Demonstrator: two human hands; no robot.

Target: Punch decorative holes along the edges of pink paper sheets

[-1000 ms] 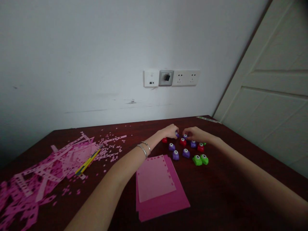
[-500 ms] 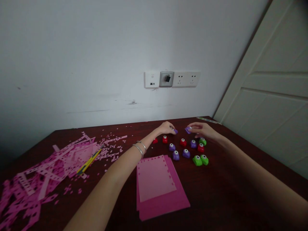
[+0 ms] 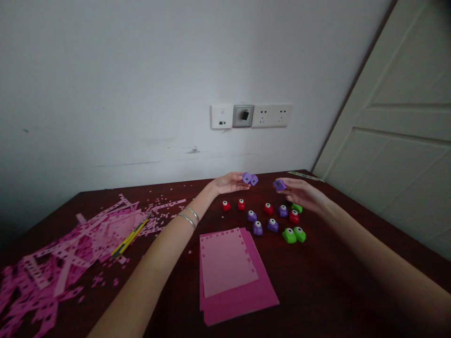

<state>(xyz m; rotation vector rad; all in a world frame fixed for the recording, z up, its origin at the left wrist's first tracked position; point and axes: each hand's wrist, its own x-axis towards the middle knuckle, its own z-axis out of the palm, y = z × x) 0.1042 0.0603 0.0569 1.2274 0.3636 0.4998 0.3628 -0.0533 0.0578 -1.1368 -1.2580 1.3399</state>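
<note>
My left hand (image 3: 230,182) is closed on two purple craft punches (image 3: 250,179), held side by side with their undersides turned toward me. Across from it, my right hand (image 3: 299,190) grips one purple craft punch (image 3: 279,185), also tipped to show its underside. Below the hands, several more punches stand on the table: red ones (image 3: 268,209), purple ones (image 3: 257,228) and green ones (image 3: 289,235). One green punch (image 3: 297,207) sits just under my right hand. Nearer to me lie pink paper sheets (image 3: 229,263), the top one lighter and punched along its edges.
A heap of punched pink paper strips (image 3: 70,253) and small scraps covers the left of the dark red table (image 3: 317,281). On it lies a yellow craft knife (image 3: 130,237). A ruler-like strip (image 3: 306,176) rests at the back right, near the wall and the white door (image 3: 394,141).
Both hands have lifted and turned their purple punches so the undersides show. My left hand has shifted left and up, uncovering a red punch.
</note>
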